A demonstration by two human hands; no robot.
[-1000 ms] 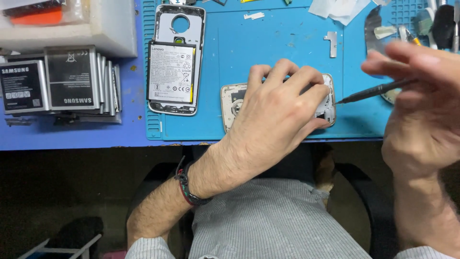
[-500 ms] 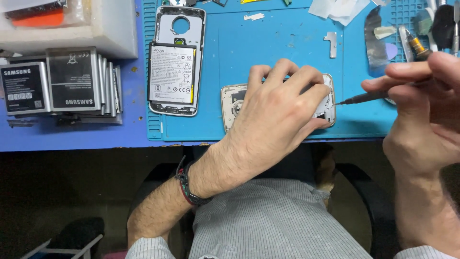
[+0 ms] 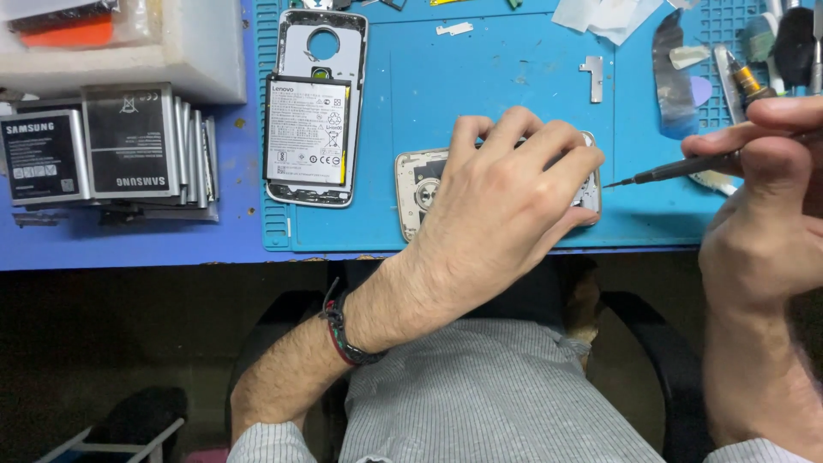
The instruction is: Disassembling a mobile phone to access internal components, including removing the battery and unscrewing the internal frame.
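Screwdriver [image 3: 686, 167] position is the only real change: a second ago its thin dark shaft reached in close to the right edge of the opened phone frame [image 3: 416, 184], and now the tip sits drawn back a little to the right, just off that edge and above the blue mat [image 3: 514, 77]. The right hand [image 3: 767, 214] has shifted with it toward the right border of the view, its grip closed around the handle, thumb and forefinger pinching near the upper end.

The left hand [image 3: 506, 206] has not moved. It lies palm down over the phone frame, fingers spread across the top, pressing the piece flat on the mat near the front edge of the surface; its grip is a flat hold on the frame and not a closed fist. Only the frame's left part, with a round opening, and a sliver at its right corner show past the fingers.

Judging from this, the tool looks to be between contacts, lifted off the frame while the piece stays pinned in place.

A second phone body with its battery [image 3: 309, 129] lies well apart to the left on the mat, and a row of loose batteries [image 3: 103, 150] stands beyond it, all unchanged
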